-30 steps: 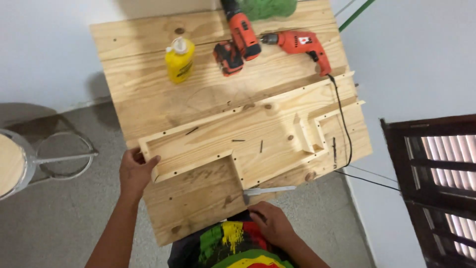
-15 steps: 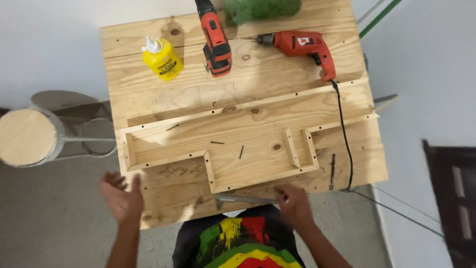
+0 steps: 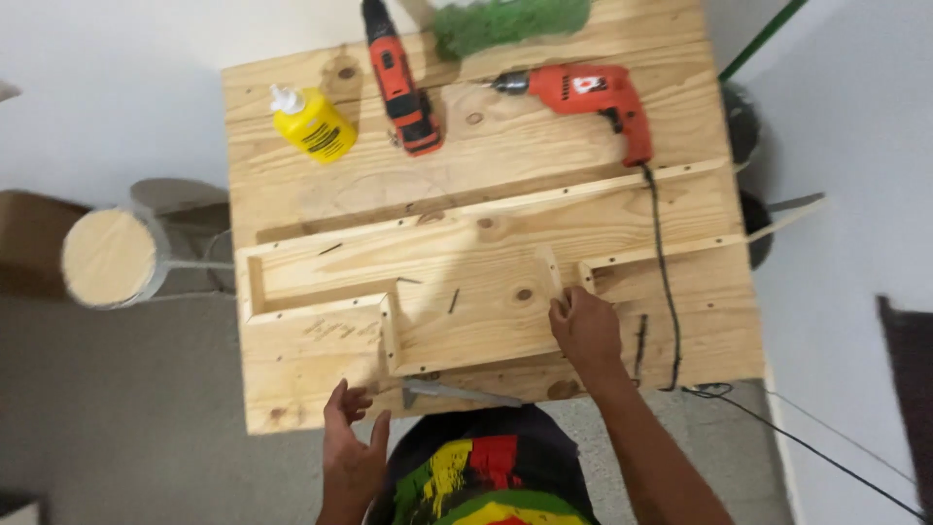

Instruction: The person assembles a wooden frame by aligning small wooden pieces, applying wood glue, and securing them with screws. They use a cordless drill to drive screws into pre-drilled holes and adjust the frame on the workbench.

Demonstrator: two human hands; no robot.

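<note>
Wooden frame is lying flat on the bench; right hand is pressing its inner divider, seemingly steadying it, while left hand is hovering spread, empty, near the frame's front edge.

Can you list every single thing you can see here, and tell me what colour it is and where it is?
Pale pine work table: one, light wood, fills the middle.
Stepped wooden frame with raised edges: one, light wood, lying on the table.
Yellow glue bottle with white nozzle: one, far left of the table.
Red and black cordless drill: one, far middle.
Orange corded drill: one, far right, black cord trailing to the near edge.
Green bushy clump: one, far edge.
Loose dark screws: a few, inside the frame.
Grey metal tool: one, near edge.
Round wooden stool: one, left of the table.
Left hand: open, at the near edge.
Right hand: resting on the frame.
</note>
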